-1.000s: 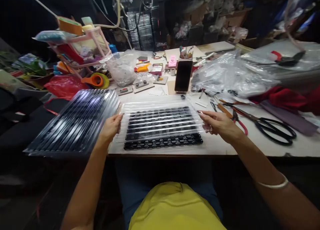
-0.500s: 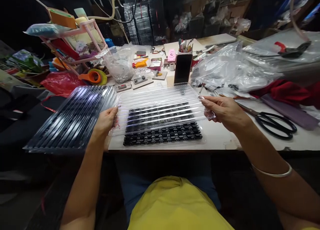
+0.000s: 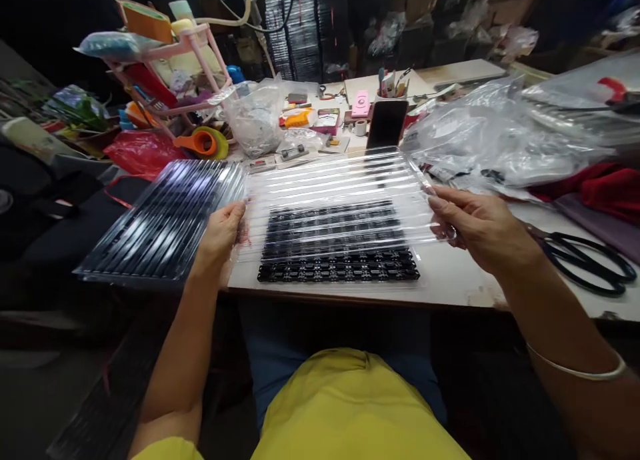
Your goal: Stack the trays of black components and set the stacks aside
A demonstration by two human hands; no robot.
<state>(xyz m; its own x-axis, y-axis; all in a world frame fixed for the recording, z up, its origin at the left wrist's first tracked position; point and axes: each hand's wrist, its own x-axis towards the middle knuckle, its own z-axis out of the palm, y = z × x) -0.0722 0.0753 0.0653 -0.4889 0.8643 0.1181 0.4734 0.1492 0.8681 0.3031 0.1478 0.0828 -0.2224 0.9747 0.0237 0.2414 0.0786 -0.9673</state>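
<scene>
I hold a clear ribbed plastic tray point(image 3: 325, 183) between both hands, tilted above the table. My left hand point(image 3: 221, 237) pinches its left edge, and my right hand point(image 3: 477, 228) grips its right end with thumb and fingers. Beneath it, rows of small black parts point(image 3: 337, 272) lie on a second clear tray on the table. The front rows show directly, while those behind are seen through the held tray. Left of my left hand lies a stack of ribbed trays point(image 3: 150, 230) with dark contents, overhanging the table's front edge.
Black-handled scissors point(image 3: 590, 260) rest right of my right hand. A phone point(image 3: 387, 123) stands upright behind the held tray, before a cup of tools point(image 3: 393, 85). Clear plastic bags point(image 3: 490, 137) pile up at the right. A pink rack point(image 3: 195, 43) and tape rolls point(image 3: 213, 142) stand back left.
The view has swung a little to the left, so the scene sits farther right. The held tray is slightly higher against the phone; both hands keep their grip.
</scene>
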